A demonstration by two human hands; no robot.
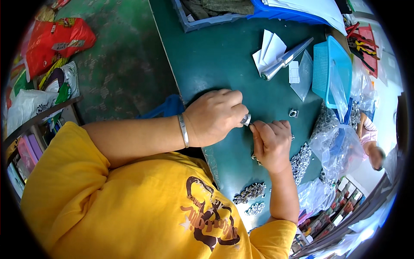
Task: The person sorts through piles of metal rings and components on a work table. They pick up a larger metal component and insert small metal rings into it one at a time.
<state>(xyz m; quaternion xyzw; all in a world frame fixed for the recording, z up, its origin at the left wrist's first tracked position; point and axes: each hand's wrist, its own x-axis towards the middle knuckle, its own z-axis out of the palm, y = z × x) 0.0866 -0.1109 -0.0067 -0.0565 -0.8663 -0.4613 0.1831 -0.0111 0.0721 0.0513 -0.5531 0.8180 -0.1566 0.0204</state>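
My left hand (217, 114) is closed, holding a silver metal ring (246, 119) between thumb and fingers. Close beside it, my right hand (274, 142) is closed in a pinch. Its thumb and fingertip meet at the ring's edge, around something small and dark that I cannot make out. Another silver ring (293, 113) lies on the green table (215, 56), just beyond my right hand. Past the right wrist is a heap of silver metal rings or links (301, 162). Nearer me sit two smaller piles, one darker (251, 192) and one brighter (255, 209).
A tapered metal mandrel (286, 59) lies beside white papers (268, 48) and a clear plastic bag (303, 77). A light-blue basket (317, 71) stands to the right. Grey and blue bins (211, 22) line the far edge. Another person (370, 140) is at the right.
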